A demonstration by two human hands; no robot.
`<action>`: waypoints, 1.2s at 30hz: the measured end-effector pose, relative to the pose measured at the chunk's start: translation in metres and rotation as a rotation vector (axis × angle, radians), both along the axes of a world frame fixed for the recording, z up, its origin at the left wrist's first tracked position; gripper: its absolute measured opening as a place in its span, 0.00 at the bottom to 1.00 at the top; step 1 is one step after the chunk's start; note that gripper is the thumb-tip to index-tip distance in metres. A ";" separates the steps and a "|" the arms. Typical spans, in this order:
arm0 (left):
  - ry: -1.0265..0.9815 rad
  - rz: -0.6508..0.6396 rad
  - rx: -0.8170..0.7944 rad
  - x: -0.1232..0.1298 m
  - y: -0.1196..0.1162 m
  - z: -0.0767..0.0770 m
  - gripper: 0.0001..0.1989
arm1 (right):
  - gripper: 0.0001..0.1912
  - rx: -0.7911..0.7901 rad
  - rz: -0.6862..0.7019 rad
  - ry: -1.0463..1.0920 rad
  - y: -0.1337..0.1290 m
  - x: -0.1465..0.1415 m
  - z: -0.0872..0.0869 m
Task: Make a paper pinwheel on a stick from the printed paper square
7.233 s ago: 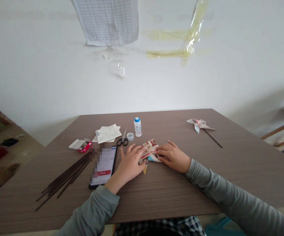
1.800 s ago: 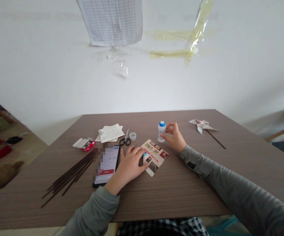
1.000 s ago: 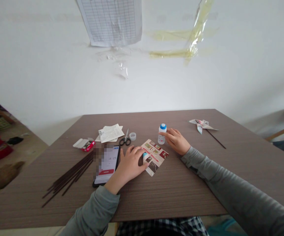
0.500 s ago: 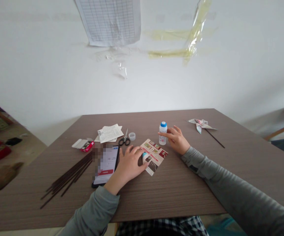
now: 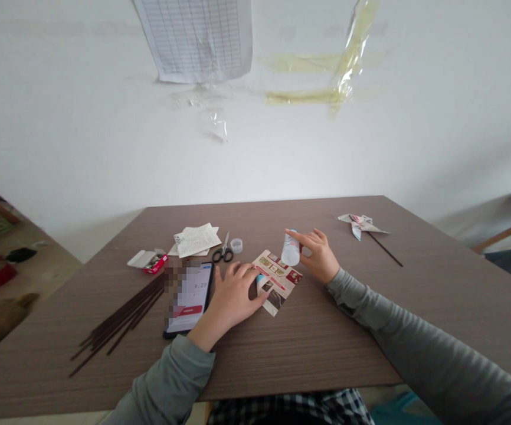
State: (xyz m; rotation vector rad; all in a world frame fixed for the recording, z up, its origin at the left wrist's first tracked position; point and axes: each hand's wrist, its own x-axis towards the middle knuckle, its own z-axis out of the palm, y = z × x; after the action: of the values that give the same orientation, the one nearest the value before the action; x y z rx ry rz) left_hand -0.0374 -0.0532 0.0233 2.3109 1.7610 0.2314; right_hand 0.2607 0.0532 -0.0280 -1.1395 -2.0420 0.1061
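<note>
Bottle (image 5: 290,252) tilted, gripped by R hand (image 5: 320,257); L hand (image 5: 234,296) open & spread on printed paper (image 5: 279,284).

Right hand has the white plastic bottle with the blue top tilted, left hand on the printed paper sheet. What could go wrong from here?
1. The white plastic bottle is tilted in the fingers of the right hand; it might slip, or drip if its top isn't sealed, which I can't see.
2. The left hand touches only one side of the printed paper sheet, so the sheet may pivot if bumped.
</note>
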 end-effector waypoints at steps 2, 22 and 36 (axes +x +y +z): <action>0.003 -0.009 -0.013 0.001 0.000 0.000 0.31 | 0.31 -0.022 0.017 0.022 -0.001 -0.003 0.000; -0.038 -0.029 -0.003 0.009 0.004 -0.008 0.31 | 0.18 -0.184 0.238 0.103 -0.005 -0.019 -0.011; -0.040 -0.020 -0.006 0.011 0.003 -0.006 0.31 | 0.14 -0.094 0.247 -0.040 -0.009 -0.023 -0.011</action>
State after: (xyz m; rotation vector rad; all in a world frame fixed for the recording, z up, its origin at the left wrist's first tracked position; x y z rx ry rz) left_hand -0.0265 -0.0498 0.0174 2.3025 1.7167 0.2670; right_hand 0.2374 0.0444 -0.0394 -0.9472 -2.2262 0.3071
